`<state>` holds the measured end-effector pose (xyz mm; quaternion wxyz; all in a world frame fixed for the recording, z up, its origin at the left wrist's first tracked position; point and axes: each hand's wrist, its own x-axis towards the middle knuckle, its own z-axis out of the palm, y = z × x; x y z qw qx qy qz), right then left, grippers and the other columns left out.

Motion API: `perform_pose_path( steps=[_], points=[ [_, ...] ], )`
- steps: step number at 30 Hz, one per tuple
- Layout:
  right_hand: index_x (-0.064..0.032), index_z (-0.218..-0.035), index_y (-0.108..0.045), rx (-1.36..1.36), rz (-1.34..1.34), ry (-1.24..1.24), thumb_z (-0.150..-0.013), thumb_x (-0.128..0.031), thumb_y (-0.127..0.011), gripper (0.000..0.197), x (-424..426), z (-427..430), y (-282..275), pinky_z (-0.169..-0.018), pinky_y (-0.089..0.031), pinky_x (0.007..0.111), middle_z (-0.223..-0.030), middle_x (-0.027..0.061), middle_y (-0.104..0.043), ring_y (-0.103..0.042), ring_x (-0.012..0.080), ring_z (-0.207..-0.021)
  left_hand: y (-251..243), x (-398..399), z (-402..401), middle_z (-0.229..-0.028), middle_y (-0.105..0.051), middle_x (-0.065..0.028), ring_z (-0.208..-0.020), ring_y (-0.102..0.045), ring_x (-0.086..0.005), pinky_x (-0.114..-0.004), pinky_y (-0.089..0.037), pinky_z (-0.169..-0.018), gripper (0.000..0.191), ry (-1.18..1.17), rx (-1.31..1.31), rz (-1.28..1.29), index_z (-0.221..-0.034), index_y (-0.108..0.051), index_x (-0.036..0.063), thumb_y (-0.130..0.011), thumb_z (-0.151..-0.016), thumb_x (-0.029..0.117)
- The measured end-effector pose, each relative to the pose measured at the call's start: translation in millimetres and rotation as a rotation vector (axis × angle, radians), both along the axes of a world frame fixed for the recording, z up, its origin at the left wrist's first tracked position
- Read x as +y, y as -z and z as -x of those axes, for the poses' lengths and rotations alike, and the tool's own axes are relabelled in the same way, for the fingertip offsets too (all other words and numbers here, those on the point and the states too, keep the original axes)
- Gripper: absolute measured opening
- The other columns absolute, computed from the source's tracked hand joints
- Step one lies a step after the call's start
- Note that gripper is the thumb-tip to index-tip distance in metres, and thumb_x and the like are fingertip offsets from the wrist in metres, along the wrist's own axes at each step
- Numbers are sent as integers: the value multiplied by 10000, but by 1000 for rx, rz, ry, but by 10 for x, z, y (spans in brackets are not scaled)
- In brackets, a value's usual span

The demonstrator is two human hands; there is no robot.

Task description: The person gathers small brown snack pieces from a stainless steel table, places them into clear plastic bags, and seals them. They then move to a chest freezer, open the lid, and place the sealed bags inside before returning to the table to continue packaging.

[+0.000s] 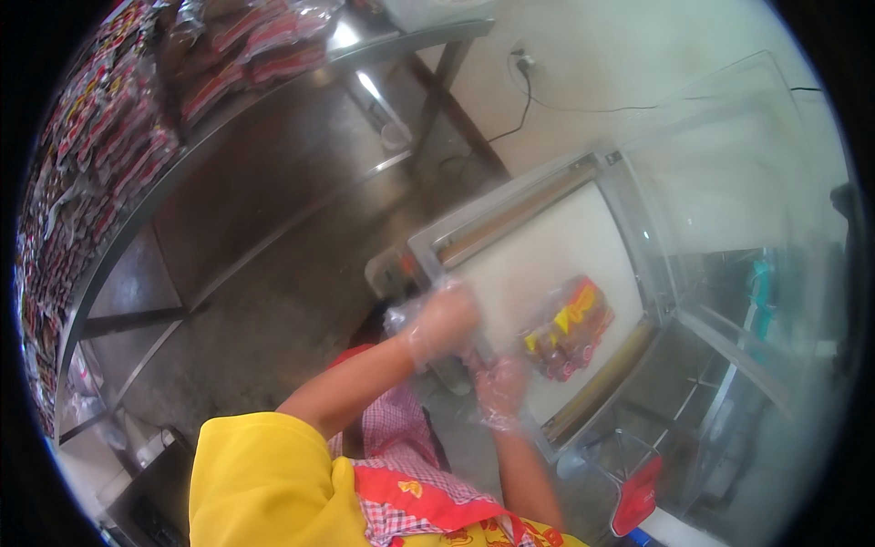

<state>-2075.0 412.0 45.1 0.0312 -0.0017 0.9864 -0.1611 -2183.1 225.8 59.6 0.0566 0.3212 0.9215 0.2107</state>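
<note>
A chamber vacuum sealer stands before me with its clear lid raised. On the white chamber floor lies a clear plastic pack with a red and yellow label, its contents reddish brown. My left hand, in a thin clear plastic glove, is at the machine's near edge, fingers curled and blurred. Close beside it, my right hand, gloved the same way, is over the same edge, left of the pack. Whether either hand grips something cannot be made out.
A metal table curves along the left, piled with labelled plastic packs. A power cord runs from a wall outlet. A clear container with a red panel is at the lower right. A dark box is at the lower left.
</note>
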Motion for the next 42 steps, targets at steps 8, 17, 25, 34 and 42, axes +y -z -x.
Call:
perform_pose_path(
  steps=[8, 17, 25, 34, 42],
  points=[
    [-58, -807, -548, 74, 51, 14, -722, -237, -730, 269, 71, -52, 127, -676, -440, 498, -767, 148, -548, -562, 371, -769, -80, -22, 19, -799, -649, -109, -957, -592, -280, -414, -438, -927, 393, 4, -5, -74, -738, -710, 87, -772, -552, 428],
    [-31, -709, -540, -80, 17, 45, -740, -321, -793, 386, -12, 56, -131, -637, -424, 494, -707, 156, -543, -545, 386, -706, -242, 391, 488, -1054, -655, -206, -1074, -600, -357, -502, -419, -981, 412, -448, 85, -417, -1159, -598, 15, -604, -770, 151],
    [-16, -679, -533, -119, -105, -24, -730, -414, -803, 483, -172, 236, -438, -616, -422, 490, -631, 175, -523, -536, 399, -646, 195, -280, 1520, -1029, -677, -243, -907, -680, -395, -516, -535, -792, 390, -210, -425, -217, -1057, -636, -33, -638, -760, 220],
    [-35, -681, -523, -137, -78, 67, -733, -399, -790, 455, -109, 150, -419, -625, -420, 490, -706, 159, -543, -542, 382, -684, -59, -499, 1275, -961, -673, -245, -911, -663, -413, -449, -541, -818, 317, -248, -338, -231, -1031, -612, -16, -623, -824, 224],
    [-37, -679, -515, -137, -87, 41, -714, -402, -798, 463, -111, 113, -407, -616, -412, 493, -704, 157, -533, -537, 382, -683, -45, -587, 1113, -1051, -644, -231, -989, -629, -397, -460, -510, -854, 358, -336, -428, -200, -1089, -589, 18, -610, -870, 301]
  ],
)
